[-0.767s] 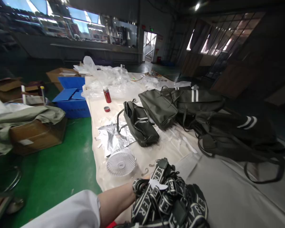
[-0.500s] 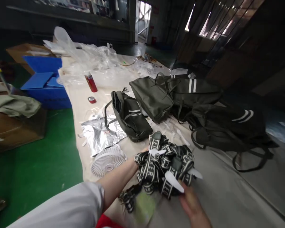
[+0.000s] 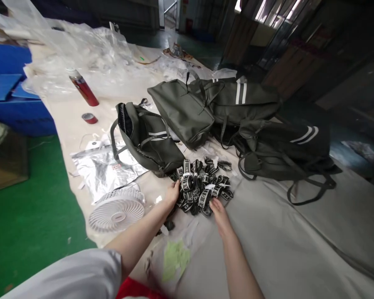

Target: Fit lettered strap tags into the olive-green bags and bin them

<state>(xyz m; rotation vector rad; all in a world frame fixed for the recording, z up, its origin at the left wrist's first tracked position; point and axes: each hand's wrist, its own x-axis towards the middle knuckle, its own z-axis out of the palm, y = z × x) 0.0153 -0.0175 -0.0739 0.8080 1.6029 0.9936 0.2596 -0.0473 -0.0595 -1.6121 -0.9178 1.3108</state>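
A loose pile of black webbing straps [image 3: 191, 195] with white lettering lies on the table, small white tags among the coils. At its left side my left hand [image 3: 172, 194] is closed on the edge of the pile, the fingertips partly hidden by the straps. From the right, my right hand [image 3: 217, 207] grips the near edge of the same pile. A dark green bag [image 3: 156, 145] with its zip open lies just beyond the straps. Close to my left forearm stands a white fan [image 3: 118, 209].
More dark green bags [image 3: 187, 112] lie across the back right. A silver foil bag [image 3: 102, 170], a red spray can [image 3: 85, 89] and a tape roll [image 3: 89, 118] sit on the left. Crumpled clear plastic [image 3: 90, 50] covers the far end. Yellow-green paper [image 3: 174, 259] lies nearest me.
Both hands have moved the straps away from me, lowering them onto the table by the open bag. The pile has spread out. The camera view has shifted too.
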